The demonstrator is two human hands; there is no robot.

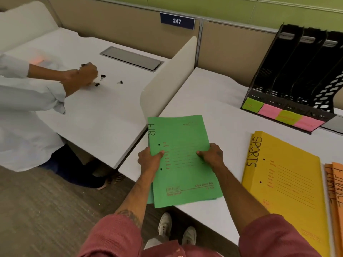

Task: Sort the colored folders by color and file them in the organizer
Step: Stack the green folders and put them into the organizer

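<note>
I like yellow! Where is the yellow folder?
The yellow folder lies on the desk at the right of the head view, between the held green folders and the orange folders.

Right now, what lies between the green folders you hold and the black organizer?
Head view: only bare white desk top between the green paper folders and the black mesh file organizer; the yellow SPORTS folder lies aside.

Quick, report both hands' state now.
Left hand: closed on the green folders, gripping their left edge.
Right hand: closed on the same folders, gripping their right edge.
</note>
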